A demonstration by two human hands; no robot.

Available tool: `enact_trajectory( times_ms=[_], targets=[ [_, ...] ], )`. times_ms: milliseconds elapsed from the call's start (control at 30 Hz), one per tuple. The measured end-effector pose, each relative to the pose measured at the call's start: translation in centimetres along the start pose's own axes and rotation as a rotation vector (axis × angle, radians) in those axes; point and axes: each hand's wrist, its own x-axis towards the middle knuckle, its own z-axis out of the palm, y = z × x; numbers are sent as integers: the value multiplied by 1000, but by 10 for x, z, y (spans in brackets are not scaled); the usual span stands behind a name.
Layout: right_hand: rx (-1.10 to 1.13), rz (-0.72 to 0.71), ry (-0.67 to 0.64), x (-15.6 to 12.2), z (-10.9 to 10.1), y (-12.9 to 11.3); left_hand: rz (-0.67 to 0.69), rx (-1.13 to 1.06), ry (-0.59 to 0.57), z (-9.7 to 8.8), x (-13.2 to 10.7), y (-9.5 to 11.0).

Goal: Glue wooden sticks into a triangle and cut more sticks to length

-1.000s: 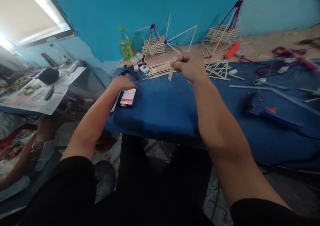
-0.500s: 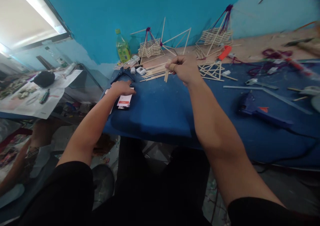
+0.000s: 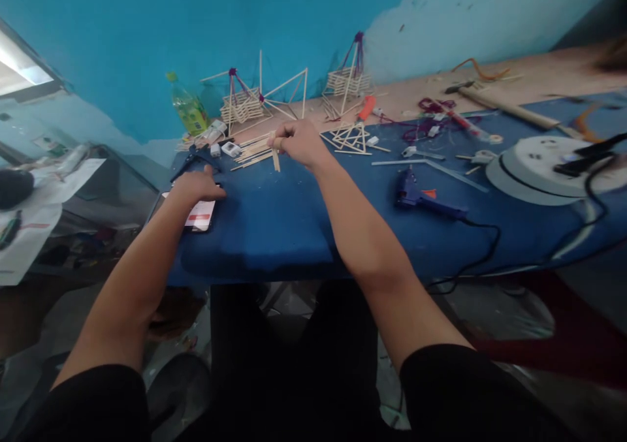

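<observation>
My right hand pinches a few short wooden sticks, their lower ends pointing down toward the blue tabletop. Just behind and left of it lies a spread of longer loose sticks. My left hand is open, with its fingers apart, above a phone whose lit screen is partly covered. Whether the fingers touch the phone I cannot tell. A flat stick frame lies to the right of my right hand.
Stick structures with purple string, one left and one right, stand by the wall near a green bottle. To the right are a blue glue gun with its cord, a hammer and a round white power strip.
My view has turned to the right, bringing the white power strip and hammer into fuller sight. The right hand keeps its pinch on the sticks; the left stays over the phone.
</observation>
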Motion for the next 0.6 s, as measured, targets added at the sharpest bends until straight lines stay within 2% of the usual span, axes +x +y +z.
enact_trajectory(
  times_ms=[100, 167, 200, 267, 333, 400, 500, 600],
  targets=[
    [-208, 44, -57, -3, -3, -1, -12, -162, 280, -9, -5, 22],
    [-288, 64, -46, -3, -5, -1, 138, -372, 423, -13, 0, 48],
    [-295, 65, -18, -2, -7, -1, 234, -490, 445, -14, 5, 64],
    [-266, 55, 62, 0, -10, 1, 404, -765, 417, -12, 22, 97],
    [-228, 58, 134, 3, -14, 4, 564, -1085, 313, -7, 40, 126],
    [-211, 76, 167, 5, -18, 8, 650, -1338, 237, 0, 55, 146],
    [-214, 84, 159, 8, -20, 15, 658, -1556, 220, 13, 66, 157],
    [-260, 64, 122, 11, -19, 21, 648, -1631, 202, 24, 68, 152]
  ],
)
